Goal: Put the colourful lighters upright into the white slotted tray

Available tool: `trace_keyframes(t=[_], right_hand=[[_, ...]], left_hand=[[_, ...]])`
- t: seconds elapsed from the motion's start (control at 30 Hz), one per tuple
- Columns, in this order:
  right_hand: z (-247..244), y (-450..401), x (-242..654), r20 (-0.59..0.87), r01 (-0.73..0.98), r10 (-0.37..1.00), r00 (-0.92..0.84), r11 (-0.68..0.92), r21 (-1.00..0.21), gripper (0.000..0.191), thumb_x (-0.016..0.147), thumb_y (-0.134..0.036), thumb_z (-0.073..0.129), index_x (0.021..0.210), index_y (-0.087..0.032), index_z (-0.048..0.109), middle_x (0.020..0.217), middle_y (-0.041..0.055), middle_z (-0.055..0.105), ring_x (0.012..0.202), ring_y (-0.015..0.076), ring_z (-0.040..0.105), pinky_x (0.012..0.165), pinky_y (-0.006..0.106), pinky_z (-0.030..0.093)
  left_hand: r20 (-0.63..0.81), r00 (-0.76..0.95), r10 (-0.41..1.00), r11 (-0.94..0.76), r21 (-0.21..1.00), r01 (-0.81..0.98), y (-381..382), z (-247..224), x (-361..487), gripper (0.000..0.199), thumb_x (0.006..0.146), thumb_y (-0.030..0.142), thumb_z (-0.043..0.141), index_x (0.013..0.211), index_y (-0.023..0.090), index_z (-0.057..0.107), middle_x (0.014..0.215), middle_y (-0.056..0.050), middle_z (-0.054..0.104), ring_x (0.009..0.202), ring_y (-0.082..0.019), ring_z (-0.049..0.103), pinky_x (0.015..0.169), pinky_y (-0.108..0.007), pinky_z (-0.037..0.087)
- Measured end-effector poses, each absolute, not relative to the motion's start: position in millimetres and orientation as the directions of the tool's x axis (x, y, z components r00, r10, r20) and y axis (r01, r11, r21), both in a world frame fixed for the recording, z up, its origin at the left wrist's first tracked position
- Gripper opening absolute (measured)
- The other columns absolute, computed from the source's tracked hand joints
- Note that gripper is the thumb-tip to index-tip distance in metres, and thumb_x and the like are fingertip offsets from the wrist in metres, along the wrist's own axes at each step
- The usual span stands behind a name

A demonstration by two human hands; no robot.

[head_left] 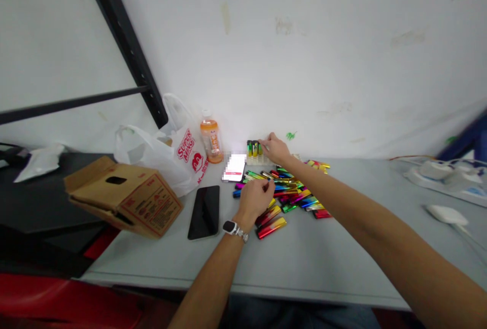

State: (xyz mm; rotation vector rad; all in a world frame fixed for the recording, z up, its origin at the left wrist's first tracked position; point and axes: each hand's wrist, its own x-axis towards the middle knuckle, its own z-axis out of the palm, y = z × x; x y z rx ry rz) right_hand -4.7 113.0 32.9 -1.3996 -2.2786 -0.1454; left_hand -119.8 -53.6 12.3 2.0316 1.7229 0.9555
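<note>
A pile of shiny multicoloured cigarette lighters (pixel 287 187) lies loose on the grey table. Behind it, against the wall, stands a pale tray (pixel 255 160) with a few lighters (pixel 252 148) upright at its left end. My right hand (pixel 276 149) reaches to this tray, its fingertips pinched on a lighter (pixel 260 148) beside the upright ones. My left hand (pixel 255 198), with a watch on the wrist, is over the near left side of the pile. Its fingers are curled together, and whatever they hold is too small to make out.
A dark phone (pixel 204 212) and a lit phone (pixel 234 167) lie left of the pile. Further left are an open cardboard box (pixel 133 197), a white plastic bag (pixel 167 159) and an orange drink bottle (pixel 212 138). A power strip (pixel 449 176) and charger (pixel 447 215) sit at the right.
</note>
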Motion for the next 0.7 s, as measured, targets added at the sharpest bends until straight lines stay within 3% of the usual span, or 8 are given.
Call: trace_keyframes(t=[0.17, 0.23, 0.37, 0.53, 0.7], right_hand=[[25.1, 95.4, 10.5, 0.359, 0.856, 0.82, -0.446, 0.507, -0.095, 0.055, 0.101, -0.025, 0.036, 0.156, -0.022, 0.033, 0.114, 0.0154, 0.057, 0.094, 0.0257, 0.063, 0.086, 0.035, 0.044], [24.1, 91.8, 23.0, 0.35, 0.829, 0.81, -0.47, 0.542, -0.141, 0.052, 0.1, -0.021, 0.037, 0.152, -0.019, 0.041, 0.114, 0.0146, 0.059, 0.093, 0.0236, 0.063, 0.086, 0.033, 0.044], [28.4, 87.5, 56.3, 0.218, 0.769, 0.789, -0.575, 0.612, -0.186, 0.033, 0.089, -0.013, 0.05, 0.113, -0.015, 0.072, 0.104, 0.0108, 0.068, 0.091, 0.0196, 0.064, 0.085, 0.026, 0.045], [37.1, 83.3, 85.4, -0.002, 0.794, 0.811, -0.585, 0.573, -0.205, 0.033, 0.076, -0.013, 0.061, 0.105, -0.017, 0.077, 0.093, 0.0068, 0.076, 0.08, 0.0183, 0.066, 0.071, 0.023, 0.046], [42.9, 82.8, 82.8, -0.083, 0.825, 0.824, -0.56, 0.546, -0.15, 0.037, 0.07, -0.018, 0.067, 0.105, -0.017, 0.078, 0.095, 0.0087, 0.077, 0.078, 0.0208, 0.066, 0.064, 0.025, 0.044]], left_hand=[[0.294, 0.06, 0.954, -0.238, 0.618, 0.749, -52.9, 12.8, -119.1, 0.048, 0.094, 0.041, 0.041, 0.052, 0.018, 0.042, 0.051, 0.0, 0.046, 0.052, -0.012, 0.039, 0.056, -0.03, 0.019], [0.292, 0.067, 0.954, -0.241, 0.617, 0.749, -53.1, 13.7, -117.9, 0.048, 0.094, 0.041, 0.041, 0.052, 0.019, 0.042, 0.051, 0.0, 0.046, 0.052, -0.012, 0.039, 0.057, -0.029, 0.019], [0.292, 0.086, 0.953, -0.254, 0.61, 0.751, -53.2, 14.5, -114.7, 0.048, 0.093, 0.043, 0.04, 0.052, 0.019, 0.039, 0.05, 0.001, 0.043, 0.051, -0.012, 0.037, 0.056, -0.029, 0.018], [0.317, 0.078, 0.945, -0.265, 0.604, 0.751, -51.1, 11.8, -111.6, 0.048, 0.092, 0.043, 0.04, 0.051, 0.019, 0.035, 0.049, 0.001, 0.038, 0.051, -0.012, 0.035, 0.056, -0.03, 0.016], [0.318, 0.076, 0.945, -0.264, 0.605, 0.751, -49.8, 9.7, -113.0, 0.049, 0.093, 0.044, 0.039, 0.051, 0.019, 0.034, 0.049, 0.002, 0.036, 0.051, -0.012, 0.034, 0.056, -0.029, 0.017]])
